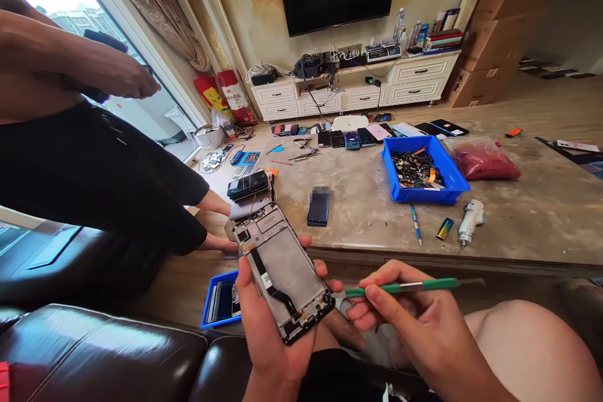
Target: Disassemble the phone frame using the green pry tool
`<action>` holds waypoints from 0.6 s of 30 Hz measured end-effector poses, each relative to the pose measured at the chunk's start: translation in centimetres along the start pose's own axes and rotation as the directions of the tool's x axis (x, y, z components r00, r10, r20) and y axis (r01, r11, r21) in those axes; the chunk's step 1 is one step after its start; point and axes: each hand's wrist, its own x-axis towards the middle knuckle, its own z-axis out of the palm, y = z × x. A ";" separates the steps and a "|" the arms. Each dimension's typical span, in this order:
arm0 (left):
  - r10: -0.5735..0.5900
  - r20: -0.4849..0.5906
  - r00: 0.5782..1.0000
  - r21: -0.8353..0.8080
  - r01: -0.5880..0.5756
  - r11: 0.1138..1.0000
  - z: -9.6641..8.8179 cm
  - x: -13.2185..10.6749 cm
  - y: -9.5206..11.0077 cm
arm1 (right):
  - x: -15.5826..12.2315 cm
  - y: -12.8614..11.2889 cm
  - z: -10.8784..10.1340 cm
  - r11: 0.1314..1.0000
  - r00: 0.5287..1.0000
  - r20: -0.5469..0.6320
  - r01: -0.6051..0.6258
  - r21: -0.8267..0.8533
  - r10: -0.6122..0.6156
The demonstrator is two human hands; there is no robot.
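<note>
My left hand (pixel 264 320) grips an opened phone frame (pixel 281 267) with its back off, the metal plate and a black flex cable showing. My right hand (pixel 405 320) is closed around a green-handled tool (pixel 405 287) that lies across the fingers. Its left tip points at the phone's lower corner, just short of it. Both hands are over my lap, in front of the low table (pixel 518 220).
On the table lie a dark phone (pixel 319 206), stacked phone parts (pixel 248 186), a blue bin of small parts (pixel 423 169), a red bag (pixel 483 161), a pen (pixel 415 224), a lighter (pixel 445 228) and a small white tool (pixel 468 220). Another person sits on the left holding something dark (pixel 106 44). A blue tray (pixel 221 300) rests on the floor.
</note>
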 end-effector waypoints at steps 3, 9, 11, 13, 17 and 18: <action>0.015 0.019 1.000 0.016 -0.015 1.000 0.2 -0.1 0.0 | -0.1 0.0 -0.3 0.999 0.998 0.053 -0.030 -0.034 0.032; 0.017 0.006 1.000 0.044 -0.017 0.999 0.8 0.0 -0.1 | 0.3 -0.3 -1.0 0.998 0.997 0.065 -0.041 -0.049 0.044; 0.025 -0.003 1.000 0.063 -0.024 0.998 1.0 0.1 -0.2 | 0.5 -0.1 -1.1 0.998 0.997 0.069 -0.036 -0.060 0.040; 0.024 -0.019 1.000 0.082 -0.022 0.996 1.1 0.2 -0.2 | 0.8 0.2 -1.0 0.995 0.998 0.068 0.001 -0.102 0.006; 0.000 -0.032 0.999 0.092 0.003 0.996 0.5 0.2 -0.6 | 1.5 0.6 -0.6 0.936 0.993 0.064 0.111 -0.333 -0.095; -0.004 -0.044 0.999 0.099 0.008 0.995 0.3 0.1 -0.9 | 1.6 0.8 -0.6 0.897 0.988 0.058 0.151 -0.415 -0.140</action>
